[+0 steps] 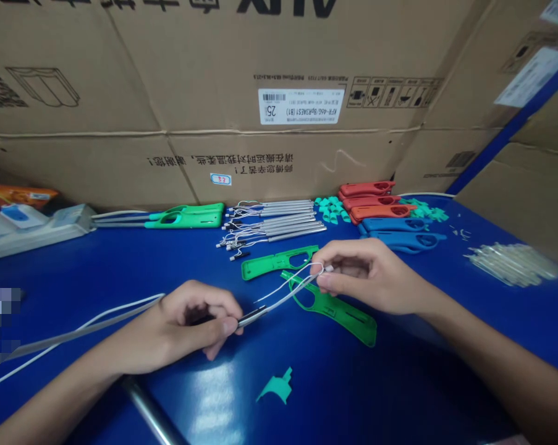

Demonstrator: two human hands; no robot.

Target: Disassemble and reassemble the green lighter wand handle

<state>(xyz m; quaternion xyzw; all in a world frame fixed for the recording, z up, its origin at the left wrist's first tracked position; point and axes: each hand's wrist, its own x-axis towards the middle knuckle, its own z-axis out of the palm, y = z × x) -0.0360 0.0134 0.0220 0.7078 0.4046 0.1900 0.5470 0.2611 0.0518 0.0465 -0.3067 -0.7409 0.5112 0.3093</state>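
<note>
My left hand is closed around a thin metal tube that runs off to the left, pinching its dark tip. White wires come out of that tip. My right hand pinches the far end of those wires. Under the wires lie two green plastic handle halves, one nearer the boxes and one below my right hand. A small teal trigger piece lies on the blue table close to me.
Along the cardboard boxes lie assembled green lighters, several metal tubes with wires, teal trigger pieces, red handle halves and blue handle halves. Clear small tubes are piled at right. A power strip sits far left.
</note>
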